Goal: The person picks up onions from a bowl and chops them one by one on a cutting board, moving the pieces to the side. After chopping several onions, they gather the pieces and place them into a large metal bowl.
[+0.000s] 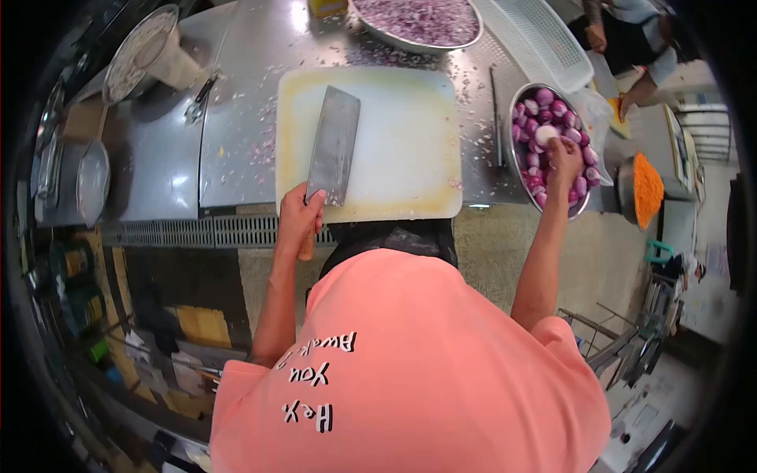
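Note:
My left hand (pixel 298 214) grips the handle of a cleaver (pixel 333 146), whose broad blade lies flat on the left part of a white cutting board (pixel 402 150). My right hand (pixel 564 162) reaches over a metal bowl (pixel 514 158) of peeled red onions (pixel 552 106) to the right of the board. Its fingers hold one pale peeled onion (pixel 546 135) just above the pile. My orange shirt fills the bottom of the view.
A big metal bowl of chopped red onion (pixel 418 20) stands behind the board, with a white plastic basket (pixel 544 39) beside it. A metal pot (pixel 142 51) sits far left. A container of orange shreds (pixel 646 189) is at right. Another person (pixel 627 35) stands at the top right.

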`<control>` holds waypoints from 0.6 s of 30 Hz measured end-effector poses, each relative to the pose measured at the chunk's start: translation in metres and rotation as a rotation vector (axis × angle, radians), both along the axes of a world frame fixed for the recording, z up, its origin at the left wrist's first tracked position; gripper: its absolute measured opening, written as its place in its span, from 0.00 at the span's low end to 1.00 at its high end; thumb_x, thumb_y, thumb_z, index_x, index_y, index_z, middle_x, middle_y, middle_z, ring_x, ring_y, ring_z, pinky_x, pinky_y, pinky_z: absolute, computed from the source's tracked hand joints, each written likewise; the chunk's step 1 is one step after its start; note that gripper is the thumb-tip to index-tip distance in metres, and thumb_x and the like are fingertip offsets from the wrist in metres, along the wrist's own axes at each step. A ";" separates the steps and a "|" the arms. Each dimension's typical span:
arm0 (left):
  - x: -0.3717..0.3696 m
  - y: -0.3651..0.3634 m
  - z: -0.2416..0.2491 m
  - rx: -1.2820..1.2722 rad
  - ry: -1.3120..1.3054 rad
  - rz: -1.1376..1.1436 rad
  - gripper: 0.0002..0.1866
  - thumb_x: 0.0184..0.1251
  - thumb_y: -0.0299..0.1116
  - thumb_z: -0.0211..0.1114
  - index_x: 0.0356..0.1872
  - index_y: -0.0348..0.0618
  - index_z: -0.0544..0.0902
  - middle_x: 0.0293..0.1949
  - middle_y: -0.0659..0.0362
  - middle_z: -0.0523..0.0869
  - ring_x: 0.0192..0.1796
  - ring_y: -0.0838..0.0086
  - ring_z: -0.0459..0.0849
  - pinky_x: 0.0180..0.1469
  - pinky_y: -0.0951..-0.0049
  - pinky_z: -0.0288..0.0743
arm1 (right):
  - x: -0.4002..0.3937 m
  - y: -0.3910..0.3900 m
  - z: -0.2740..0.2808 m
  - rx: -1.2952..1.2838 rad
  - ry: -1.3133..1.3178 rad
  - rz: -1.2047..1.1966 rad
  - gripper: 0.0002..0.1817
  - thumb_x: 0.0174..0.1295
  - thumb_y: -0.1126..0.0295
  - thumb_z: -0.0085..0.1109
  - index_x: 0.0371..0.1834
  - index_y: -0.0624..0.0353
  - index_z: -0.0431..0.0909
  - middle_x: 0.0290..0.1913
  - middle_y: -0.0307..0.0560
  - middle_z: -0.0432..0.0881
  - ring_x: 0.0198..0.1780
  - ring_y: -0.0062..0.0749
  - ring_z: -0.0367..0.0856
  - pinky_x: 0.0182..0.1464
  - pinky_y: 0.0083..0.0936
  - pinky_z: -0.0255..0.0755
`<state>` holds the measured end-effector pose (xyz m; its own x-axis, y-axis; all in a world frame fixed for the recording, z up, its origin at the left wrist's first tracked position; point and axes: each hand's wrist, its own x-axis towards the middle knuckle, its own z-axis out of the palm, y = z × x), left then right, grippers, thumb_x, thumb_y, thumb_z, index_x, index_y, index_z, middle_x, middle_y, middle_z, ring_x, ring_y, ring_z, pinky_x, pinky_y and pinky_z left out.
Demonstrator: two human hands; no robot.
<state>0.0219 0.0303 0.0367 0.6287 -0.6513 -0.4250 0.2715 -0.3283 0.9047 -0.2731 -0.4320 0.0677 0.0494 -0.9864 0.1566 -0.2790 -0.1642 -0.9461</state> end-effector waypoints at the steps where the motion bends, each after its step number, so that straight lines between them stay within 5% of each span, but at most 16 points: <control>1: 0.003 0.004 0.006 0.075 -0.113 -0.038 0.10 0.72 0.35 0.61 0.38 0.37 0.80 0.21 0.62 0.77 0.17 0.81 0.74 0.18 0.75 0.69 | 0.015 0.019 0.015 -0.012 -0.130 0.002 0.18 0.53 0.77 0.69 0.47 0.68 0.80 0.38 0.48 0.86 0.34 0.27 0.84 0.36 0.19 0.78; 3: 0.008 0.003 0.024 0.135 -0.186 -0.041 0.10 0.69 0.33 0.62 0.37 0.34 0.80 0.22 0.60 0.78 0.16 0.81 0.74 0.18 0.73 0.68 | 0.054 0.064 0.038 0.012 -0.026 0.182 0.18 0.55 0.80 0.67 0.51 0.65 0.81 0.45 0.49 0.85 0.41 0.28 0.84 0.40 0.24 0.82; 5: 0.005 -0.003 0.041 0.233 -0.284 -0.113 0.11 0.68 0.32 0.62 0.40 0.31 0.79 0.24 0.53 0.82 0.19 0.69 0.80 0.23 0.67 0.72 | 0.101 0.111 0.033 0.116 -0.043 0.444 0.18 0.53 0.81 0.66 0.50 0.66 0.82 0.45 0.48 0.85 0.41 0.30 0.85 0.40 0.26 0.83; 9: -0.001 -0.016 0.038 0.242 -0.433 -0.156 0.14 0.67 0.32 0.61 0.45 0.29 0.77 0.29 0.43 0.85 0.25 0.50 0.84 0.31 0.57 0.75 | 0.177 0.173 -0.034 0.316 0.053 0.817 0.15 0.51 0.79 0.65 0.44 0.65 0.84 0.43 0.49 0.86 0.39 0.31 0.85 0.40 0.24 0.81; 11: -0.006 -0.018 0.042 0.261 -0.561 -0.163 0.16 0.68 0.30 0.59 0.51 0.29 0.74 0.31 0.36 0.84 0.33 0.39 0.83 0.38 0.49 0.74 | 0.195 0.191 -0.049 0.193 0.147 0.835 0.13 0.51 0.78 0.64 0.43 0.65 0.84 0.44 0.50 0.85 0.39 0.32 0.86 0.40 0.25 0.82; 18: -0.014 -0.013 0.094 0.384 -0.770 -0.341 0.14 0.68 0.24 0.56 0.52 0.29 0.72 0.22 0.38 0.80 0.30 0.38 0.81 0.33 0.45 0.70 | 0.194 0.223 -0.030 -0.152 0.191 0.778 0.05 0.56 0.76 0.60 0.35 0.64 0.83 0.40 0.51 0.83 0.41 0.45 0.84 0.42 0.35 0.80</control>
